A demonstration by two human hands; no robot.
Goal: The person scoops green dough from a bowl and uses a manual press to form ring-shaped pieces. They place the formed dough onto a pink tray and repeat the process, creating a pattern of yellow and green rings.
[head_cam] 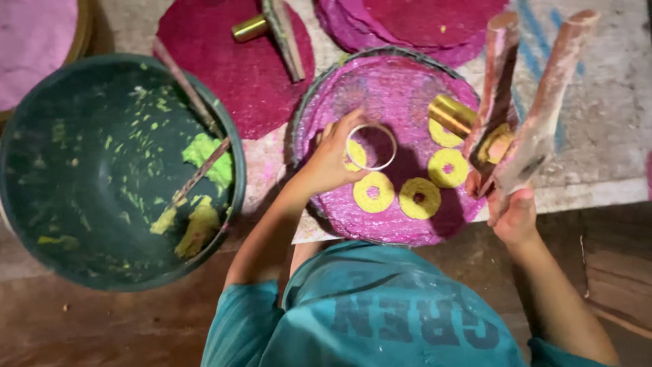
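Head view: left hand holds a thin metal ring upright.

— What colour is the round woven tray?
— Magenta-purple, finely ribbed, with a dark rim. The dough rings on it are pale yellow with pink centres.
— And the big basin?
— Dark green, flecked with lime-green and yellowish dough.
— The discs behind?
— Deep crimson.
— The shirt?
— Teal, with darker lettering.
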